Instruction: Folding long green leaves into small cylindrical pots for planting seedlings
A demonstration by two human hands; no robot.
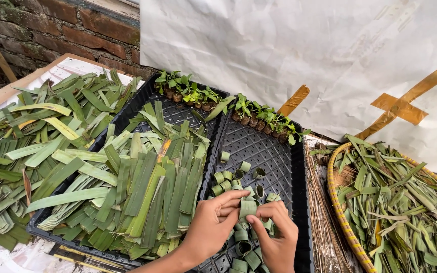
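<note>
My left hand (212, 225) and my right hand (276, 233) meet over the right black seedling tray (279, 156), both pinching one green leaf strip (248, 208) rolled into a small ring. Around and under my hands lie several finished leaf rings (233, 178) on the tray floor. The left black tray (175, 112) holds a pile of cut flat leaf strips (147, 189), just left of my left hand.
Small green seedlings in leaf pots (185, 93) line the far ends of both trays, with more seedlings (264, 119) on the right. A heap of long leaves (31, 136) lies on the left. A woven basket (336, 202) of leaf scraps stands right, with thin sticks (322, 212) beside it. White sheet behind.
</note>
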